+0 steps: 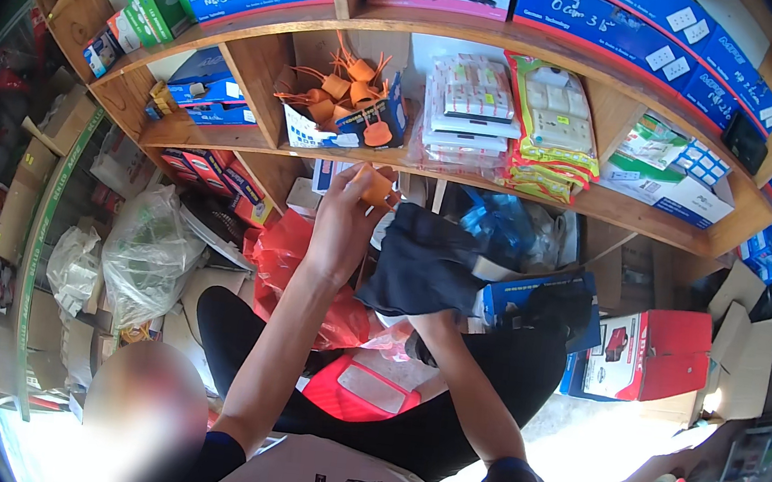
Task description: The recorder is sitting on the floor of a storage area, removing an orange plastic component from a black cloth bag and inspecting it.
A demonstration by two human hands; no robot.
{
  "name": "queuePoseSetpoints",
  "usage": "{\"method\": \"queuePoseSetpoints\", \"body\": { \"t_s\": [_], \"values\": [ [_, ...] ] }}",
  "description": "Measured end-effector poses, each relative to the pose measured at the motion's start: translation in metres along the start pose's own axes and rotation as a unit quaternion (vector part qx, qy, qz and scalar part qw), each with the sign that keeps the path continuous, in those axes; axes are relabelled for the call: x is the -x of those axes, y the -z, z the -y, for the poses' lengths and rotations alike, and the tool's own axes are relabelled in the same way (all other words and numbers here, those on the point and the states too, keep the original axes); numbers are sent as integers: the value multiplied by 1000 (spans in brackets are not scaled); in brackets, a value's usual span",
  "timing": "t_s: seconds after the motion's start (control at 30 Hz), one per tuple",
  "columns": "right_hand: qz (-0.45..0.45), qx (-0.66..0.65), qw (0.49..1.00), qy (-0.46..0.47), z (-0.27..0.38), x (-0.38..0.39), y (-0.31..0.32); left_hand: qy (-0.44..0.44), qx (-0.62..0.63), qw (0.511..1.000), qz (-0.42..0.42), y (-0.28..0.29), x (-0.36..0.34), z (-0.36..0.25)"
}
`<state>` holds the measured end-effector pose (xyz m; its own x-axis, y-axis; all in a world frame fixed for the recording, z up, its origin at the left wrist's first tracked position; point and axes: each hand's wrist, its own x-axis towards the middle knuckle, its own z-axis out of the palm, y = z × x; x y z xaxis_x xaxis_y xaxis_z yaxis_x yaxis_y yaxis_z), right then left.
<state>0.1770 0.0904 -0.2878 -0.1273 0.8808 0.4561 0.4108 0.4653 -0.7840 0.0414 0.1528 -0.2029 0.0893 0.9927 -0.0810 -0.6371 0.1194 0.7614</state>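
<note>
My left hand (342, 222) is raised in front of the shelf, its fingers closed around an orange lamp socket (378, 189). Right beside it, a black cloth (426, 263) drapes over my right hand, hiding the fingers; the forearm leads straight into the cloth. The cloth's upper edge comes close to the socket, and I cannot tell if they touch. On the shelf just above stands an open box (308, 130) of several more orange sockets (356, 71) with wires sticking up.
Wooden shelves (334, 26) hold blue boxes (611, 24) and plastic-wrapped packs (552, 117). Below hang red plastic bags (340, 307). A red-and-white carton (649, 357) stands at right, clear bags (155, 258) at left. A red stool (364, 391) shows between my legs.
</note>
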Motion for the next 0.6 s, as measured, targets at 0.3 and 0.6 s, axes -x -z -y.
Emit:
{"method": "queuePoseSetpoints", "body": {
  "t_s": [0.3,0.6],
  "values": [
    [-34,9,999,-11,-30,6,-29,-89,-255,962,-39,-17,37,13],
    [-35,-233,958,-160,-49,18,-41,-17,-288,957,-14,-21,41,-2]
  ]
}}
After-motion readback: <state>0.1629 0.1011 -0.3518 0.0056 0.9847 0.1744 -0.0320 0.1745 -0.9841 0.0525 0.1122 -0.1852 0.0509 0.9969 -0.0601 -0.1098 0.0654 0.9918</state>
